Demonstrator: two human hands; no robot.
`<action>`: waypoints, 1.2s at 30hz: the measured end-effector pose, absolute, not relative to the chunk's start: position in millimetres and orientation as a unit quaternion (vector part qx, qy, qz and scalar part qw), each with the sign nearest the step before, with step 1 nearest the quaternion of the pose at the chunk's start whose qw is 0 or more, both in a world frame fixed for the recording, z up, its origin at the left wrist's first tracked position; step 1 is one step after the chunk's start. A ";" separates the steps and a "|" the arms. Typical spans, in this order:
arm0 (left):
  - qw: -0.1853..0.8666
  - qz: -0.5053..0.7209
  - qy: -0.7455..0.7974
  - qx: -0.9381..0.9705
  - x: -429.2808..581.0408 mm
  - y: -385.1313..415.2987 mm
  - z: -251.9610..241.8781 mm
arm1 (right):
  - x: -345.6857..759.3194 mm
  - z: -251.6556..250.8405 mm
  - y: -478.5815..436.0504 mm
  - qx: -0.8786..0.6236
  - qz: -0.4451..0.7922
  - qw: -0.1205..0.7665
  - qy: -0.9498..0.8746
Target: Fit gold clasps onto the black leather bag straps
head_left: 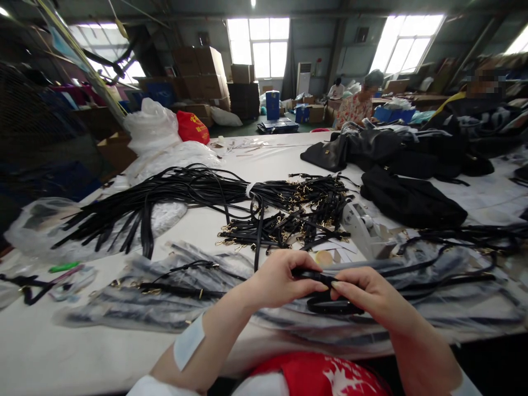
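Observation:
Between my two hands is a black strap (325,279), pinched close to the table's front edge. My left hand (284,279) grips it with thumb and fingers pressed together. From the other side, the thumb and fingertips of my right hand (365,289) close on the same strap, almost touching the left. A loop of black strap (336,306) hangs just below the hands. Under them lie black straps in clear plastic sleeves (165,308). Beyond my hands lies a heap of short black straps with gold clasps (284,228).
A bundle of long black straps (181,190), tied with a white band, crosses the white table (264,159). At right are a white tape dispenser (365,228) and black bags (412,198). Plastic wrap (152,132) and a red bag (193,127) sit at left. Other people are at work behind.

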State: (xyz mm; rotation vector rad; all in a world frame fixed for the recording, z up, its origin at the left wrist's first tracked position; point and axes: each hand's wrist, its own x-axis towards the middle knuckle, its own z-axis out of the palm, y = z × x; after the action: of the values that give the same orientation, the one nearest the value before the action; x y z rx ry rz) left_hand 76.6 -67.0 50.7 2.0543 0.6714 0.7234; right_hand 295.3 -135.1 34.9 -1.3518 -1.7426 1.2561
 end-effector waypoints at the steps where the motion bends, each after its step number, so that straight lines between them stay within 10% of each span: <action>1: 0.415 0.278 0.262 0.826 77.6 -67.0 50.6 | 296.4 34.5 -135.3 -0.509 0.478 0.291 -0.654; 36: 0.342 0.267 0.247 0.867 97.8 -70.4 31.0 | 292.7 32.8 -138.6 -0.508 0.433 0.287 -0.687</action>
State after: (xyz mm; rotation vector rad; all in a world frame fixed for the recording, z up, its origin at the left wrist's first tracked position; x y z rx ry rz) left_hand 97.8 -70.4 31.0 2.2536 0.6410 0.6934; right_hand 292.7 -138.6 32.8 -1.3584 -1.8346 1.1563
